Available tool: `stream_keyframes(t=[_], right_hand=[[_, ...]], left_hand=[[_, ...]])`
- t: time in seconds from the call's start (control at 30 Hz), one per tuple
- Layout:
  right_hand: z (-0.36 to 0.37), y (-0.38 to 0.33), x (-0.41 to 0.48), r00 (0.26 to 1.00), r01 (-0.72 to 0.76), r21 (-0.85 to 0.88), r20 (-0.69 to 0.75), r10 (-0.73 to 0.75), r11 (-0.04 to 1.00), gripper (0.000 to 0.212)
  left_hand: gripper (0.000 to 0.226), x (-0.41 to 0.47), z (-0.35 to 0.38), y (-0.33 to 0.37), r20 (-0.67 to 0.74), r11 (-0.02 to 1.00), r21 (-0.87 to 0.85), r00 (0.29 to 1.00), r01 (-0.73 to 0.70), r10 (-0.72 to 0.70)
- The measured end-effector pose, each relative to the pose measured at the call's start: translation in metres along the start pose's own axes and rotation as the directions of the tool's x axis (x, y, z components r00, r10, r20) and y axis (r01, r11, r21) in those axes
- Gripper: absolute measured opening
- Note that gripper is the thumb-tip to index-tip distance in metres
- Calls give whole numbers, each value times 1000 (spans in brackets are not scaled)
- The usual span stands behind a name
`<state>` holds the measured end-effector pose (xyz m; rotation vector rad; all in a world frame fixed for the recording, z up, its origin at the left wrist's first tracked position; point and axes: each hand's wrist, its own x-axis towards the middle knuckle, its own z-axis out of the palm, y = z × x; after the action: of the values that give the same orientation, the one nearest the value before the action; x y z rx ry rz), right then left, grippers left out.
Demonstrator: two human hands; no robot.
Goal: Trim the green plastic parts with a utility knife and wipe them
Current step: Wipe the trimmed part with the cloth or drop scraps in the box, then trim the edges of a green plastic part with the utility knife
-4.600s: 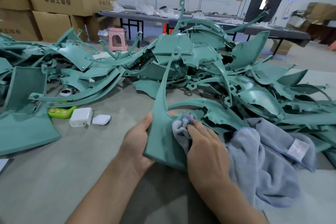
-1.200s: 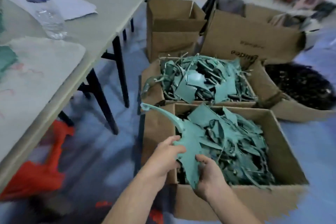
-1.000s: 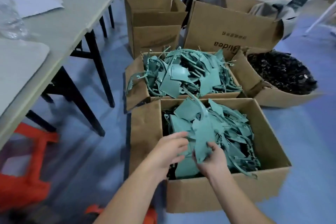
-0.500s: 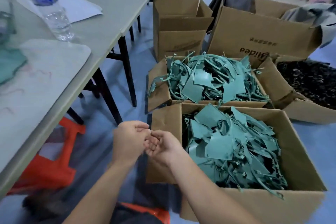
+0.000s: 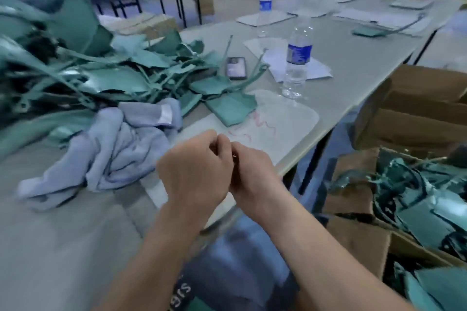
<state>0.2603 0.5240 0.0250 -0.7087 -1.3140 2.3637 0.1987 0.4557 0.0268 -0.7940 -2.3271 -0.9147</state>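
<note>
A heap of green plastic parts [image 5: 101,76] covers the left of the grey table [image 5: 63,247]. A crumpled grey-blue towel [image 5: 113,149] lies in front of the heap. My left hand [image 5: 194,171] and my right hand [image 5: 252,171] meet above the table's near edge, fingers curled and touching each other. Neither hand plainly holds anything; only a small dark spot shows between them. No utility knife is in sight. More green parts [image 5: 417,197] fill a cardboard box [image 5: 353,235] on the floor at the right.
A white mat [image 5: 285,121] with red marks lies just beyond my hands. A water bottle [image 5: 297,63] and a phone [image 5: 236,67] stand behind it, and a second bottle [image 5: 264,5] farther back. Other cardboard boxes [image 5: 417,113] sit beside the table.
I carried the wiped green part from the table and dropped it into the box. My hands then came together empty, and my view has swung back up to the table.
</note>
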Motion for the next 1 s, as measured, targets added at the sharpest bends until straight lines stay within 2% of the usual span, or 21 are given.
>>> stream_keyframes(t=[0.13, 0.23, 0.3, 0.33, 0.37, 0.47, 0.53, 0.63, 0.7, 0.77, 0.83, 0.9, 0.93, 1.0], right_hand=[[83, 14, 30, 949, 100, -301, 315, 0, 948, 31], [141, 30, 50, 858, 289, -504, 513, 14, 814, 34], [174, 46, 63, 834, 424, -594, 551, -38, 683, 35], [190, 54, 70, 823, 482, -622, 562, -76, 618, 29], [206, 61, 76, 812, 522, -644, 575, -96, 560, 24], [247, 77, 101, 777, 601, -683, 620, -105, 416, 44], [272, 83, 123, 757, 652, -698, 621, -204, 295, 44], [304, 85, 155, 747, 658, -718, 580, -325, 228, 42], [320, 86, 173, 740, 647, -746, 563, -367, 158, 47], [338, 85, 187, 709, 651, -759, 601, -369, 12, 52], [357, 86, 195, 696, 658, -739, 670, -259, -146, 47], [374, 85, 194, 699, 645, -677, 710, -84, -354, 18], [379, 85, 191, 680, 633, -624, 731, -56, -459, 7], [381, 86, 190, 597, 603, -522, 797, -93, -602, 25]], left_hand=[[42, 20, -37, -89, -91, 989, -40, 985, 141, -144], [37, 24, -63, -159, -98, 961, -41, 956, 275, -278], [18, 24, -81, -204, -127, 944, 70, 942, 321, -311], [22, 26, -88, -225, -160, 917, 99, 916, 386, -368], [34, 28, -95, -245, -212, 882, 58, 869, 467, -446], [51, 33, -116, -296, -328, 774, -92, 715, 626, -617], [63, 33, -127, -322, -337, 718, -150, 647, 680, -684], [79, 35, -133, -345, -326, 608, -202, 533, 768, -781], [83, 36, -131, -350, -313, 586, -204, 516, 784, -798], [84, 36, -129, -354, -287, 598, -182, 540, 780, -791], [84, 37, -127, -360, -271, 603, -168, 552, 780, -789], [82, 37, -126, -366, -265, 589, -159, 540, 792, -799], [81, 37, -126, -367, -258, 583, -152, 537, 798, -803], [79, 36, -125, -369, -246, 574, -134, 534, 808, -809]])
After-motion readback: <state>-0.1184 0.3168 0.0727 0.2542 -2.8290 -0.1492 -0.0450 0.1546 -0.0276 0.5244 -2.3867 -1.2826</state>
